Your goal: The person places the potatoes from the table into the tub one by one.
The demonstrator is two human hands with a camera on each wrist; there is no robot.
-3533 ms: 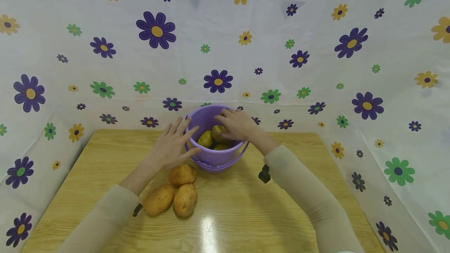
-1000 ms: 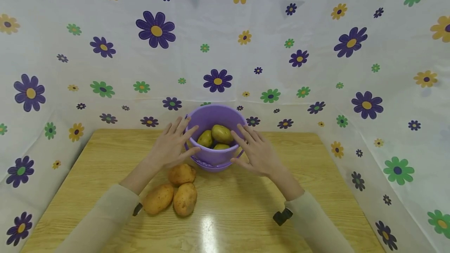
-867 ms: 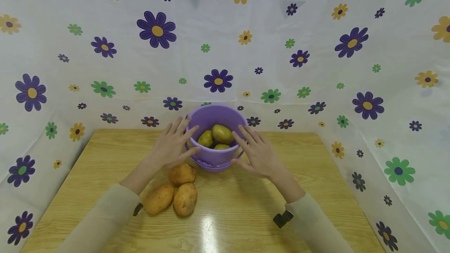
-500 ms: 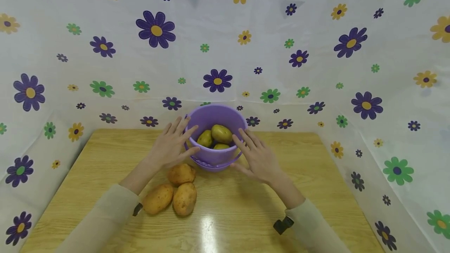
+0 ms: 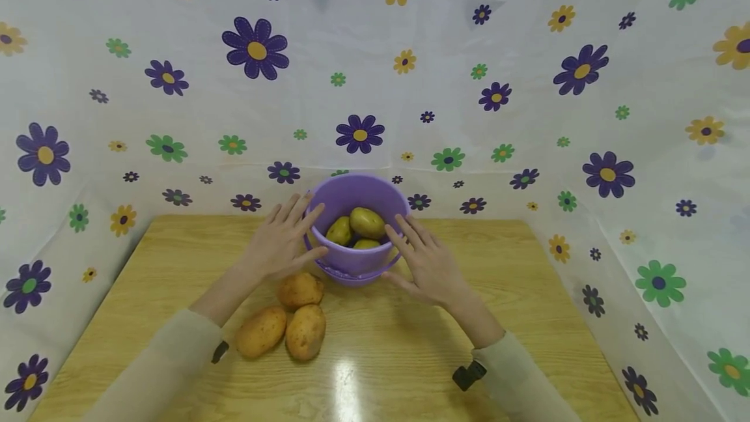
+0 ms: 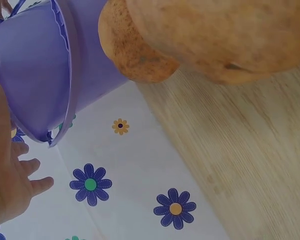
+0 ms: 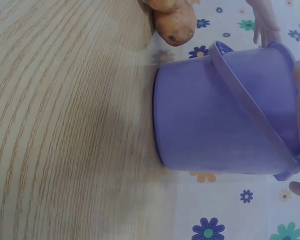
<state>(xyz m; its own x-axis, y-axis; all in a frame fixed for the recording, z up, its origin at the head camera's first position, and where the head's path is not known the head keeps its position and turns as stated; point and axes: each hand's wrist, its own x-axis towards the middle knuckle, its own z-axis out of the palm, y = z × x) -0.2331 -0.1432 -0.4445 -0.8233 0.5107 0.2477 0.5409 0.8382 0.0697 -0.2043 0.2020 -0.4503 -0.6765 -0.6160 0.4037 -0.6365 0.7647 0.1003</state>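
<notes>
framing between left hand [image 5: 277, 246] and right hand [image 5: 435, 269], spread-fingered and gripping nothing, a purple bucket [image 5: 359, 261] of potatoes [image 5: 367, 223] on the desk [image 5: 410, 370], likely stiff and weighty, best taken under the rim [image 5: 354, 251].

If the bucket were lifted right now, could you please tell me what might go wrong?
The produce lies loose in the open bucket, so a tilt might roll it out. The handle hangs lowered across the bucket's near side and could swing. Three potatoes sit close by, front left, and might roll if knocked.
</notes>
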